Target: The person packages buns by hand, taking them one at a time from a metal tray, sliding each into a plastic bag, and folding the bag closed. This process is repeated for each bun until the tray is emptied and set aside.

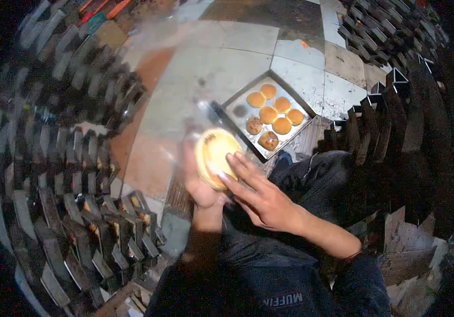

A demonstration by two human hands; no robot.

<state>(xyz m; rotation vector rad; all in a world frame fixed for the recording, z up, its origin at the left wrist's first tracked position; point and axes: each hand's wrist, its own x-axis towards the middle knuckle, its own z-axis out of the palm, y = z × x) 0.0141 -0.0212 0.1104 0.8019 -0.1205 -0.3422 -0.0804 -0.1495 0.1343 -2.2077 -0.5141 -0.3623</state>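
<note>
My left hand (pixel 199 179) grips a round pale-yellow bun (pixel 217 154) from the left side, inside what looks like a thin clear plastic bag (pixel 184 79) that rises blurred above it. The fingers of my right hand (pixel 261 195) lie flat against the bun's right face. Beyond the hands a square metal tray (pixel 237 103) rests on the tiled floor with several golden-brown buns (pixel 268 114) on it.
Stacks of dark empty baking tins (pixel 68 158) fill the left side, and more tins (pixel 391 105) pile up at the right and top right. Pale floor tiles (pixel 227 53) lie between them. My dark trousers (pixel 269 280) fill the bottom centre.
</note>
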